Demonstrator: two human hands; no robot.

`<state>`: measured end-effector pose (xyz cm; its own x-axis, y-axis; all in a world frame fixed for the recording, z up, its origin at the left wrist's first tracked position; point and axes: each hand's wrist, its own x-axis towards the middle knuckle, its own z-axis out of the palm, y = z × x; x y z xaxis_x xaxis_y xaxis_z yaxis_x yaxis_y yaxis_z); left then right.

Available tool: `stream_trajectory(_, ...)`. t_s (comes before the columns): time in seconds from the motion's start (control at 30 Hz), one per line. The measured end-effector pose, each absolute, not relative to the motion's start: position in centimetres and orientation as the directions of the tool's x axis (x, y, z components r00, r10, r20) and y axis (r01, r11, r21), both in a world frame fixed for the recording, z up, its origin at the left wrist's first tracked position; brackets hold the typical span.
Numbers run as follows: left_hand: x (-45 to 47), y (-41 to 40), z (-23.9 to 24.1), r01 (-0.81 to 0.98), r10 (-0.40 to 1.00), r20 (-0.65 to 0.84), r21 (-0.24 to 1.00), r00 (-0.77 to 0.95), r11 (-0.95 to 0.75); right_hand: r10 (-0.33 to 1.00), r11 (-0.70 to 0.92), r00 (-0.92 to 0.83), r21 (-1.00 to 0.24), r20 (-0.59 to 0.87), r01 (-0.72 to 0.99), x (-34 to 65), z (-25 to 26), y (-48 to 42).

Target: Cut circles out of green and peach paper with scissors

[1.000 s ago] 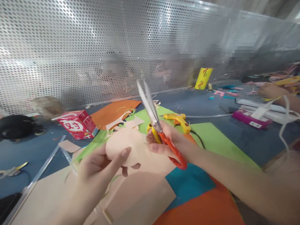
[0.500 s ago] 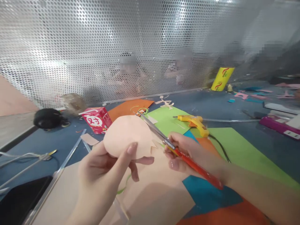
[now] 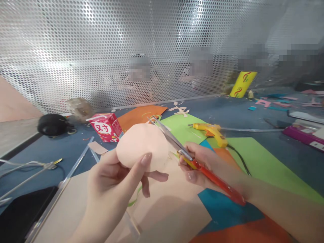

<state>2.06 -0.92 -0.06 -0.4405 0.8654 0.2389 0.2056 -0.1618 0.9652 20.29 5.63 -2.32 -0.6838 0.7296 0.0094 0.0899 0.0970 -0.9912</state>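
Between thumb and fingers, my left hand (image 3: 118, 182) pinches a rounded piece of pale pink paper (image 3: 141, 145), held up over the table. My right hand (image 3: 202, 162) grips red-handled scissors (image 3: 217, 180), fingers wrapped round the handles. The blades lie along the paper's right and upper edge, tips pointing up and left and slightly apart. A narrow offcut seems to hang near the blades, but its ends are hard to make out. Beneath both hands lies a large pale pink sheet (image 3: 172, 209), beside blue paper (image 3: 227, 209).
A yellow glue gun (image 3: 212, 132) rests on green paper (image 3: 265, 162) at right. A red box (image 3: 107, 128), a black round object (image 3: 53, 125), clear glue sticks (image 3: 76, 162) and a black phone-like slab (image 3: 27, 212) are at left. Behind stands a perforated metal screen (image 3: 101, 50).
Both hands, paper and scissors appear slightly further right, with the background shifted a little too. The blade tips now show a bit wider apart at the paper's top edge.
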Motion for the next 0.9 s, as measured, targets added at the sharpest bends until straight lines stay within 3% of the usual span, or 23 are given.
stream_trajectory(0.3, 2.00, -0.67, -0.04, 0.113, 0.889, 0.257, 0.966, -0.380, -0.231, 0.723, 0.093, -0.691, -0.990, -0.008, 0.109, 20.28, -2.43, 5.71)
stream_trajectory(0.9, 2.83, -1.11, 0.53, 0.080, 0.872, 0.229, 0.973, -0.433, -0.216, 0.734, 0.087, -0.680, -0.992, -0.001, 0.095, 20.28, -2.53, 5.74)
